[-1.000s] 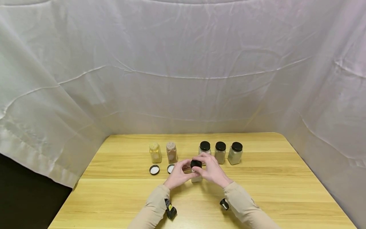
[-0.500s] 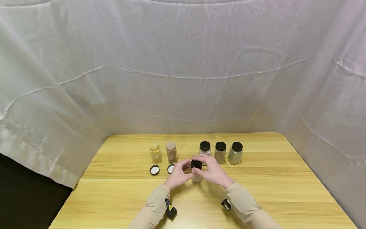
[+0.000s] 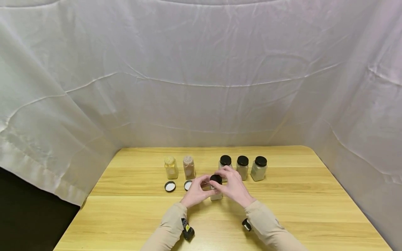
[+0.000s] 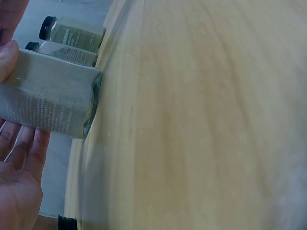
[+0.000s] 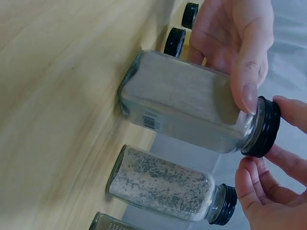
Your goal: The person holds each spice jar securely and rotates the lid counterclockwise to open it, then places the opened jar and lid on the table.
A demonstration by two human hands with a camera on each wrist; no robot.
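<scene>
Right hand (image 3: 232, 186): Fingers have shifted slightly around the black lid (image 5: 264, 127) in the past half second, the upper ones easing to the right of its rim; jars and loose caps keep their places. Thumb and fingertips pinch the lid.

Left hand (image 3: 196, 191): Clamped about the held jar (image 5: 182, 98), thumb on the glass just below the neck.

Held jar: Upright between the two hands, filled with something pale, in front of the lidded row. Whether its base fully touches the wooden table (image 3: 298, 202) cannot be told.

Black lid: On the neck, clear glass showing beneath it; how far it has turned cannot be seen.

Yellow jar (image 3: 171, 170): Lid off, perforated on top, standing at far left.

Brown jar (image 3: 189, 170): Also uncapped, just beside it.

Loose caps: Left cap (image 3: 170, 187) lies upturned in front of the yellow jar; right cap (image 3: 187, 185) lies before the brown one, partly behind the left hand.

Lidded row: Speckled jar (image 5: 163, 182), middle jar (image 3: 242, 171) and end jar (image 3: 259, 171), all capped.

Progress: By the layout, two jars look uncapped and done, a third is being worked on, and three more appear left if the whole row is meant.
</scene>
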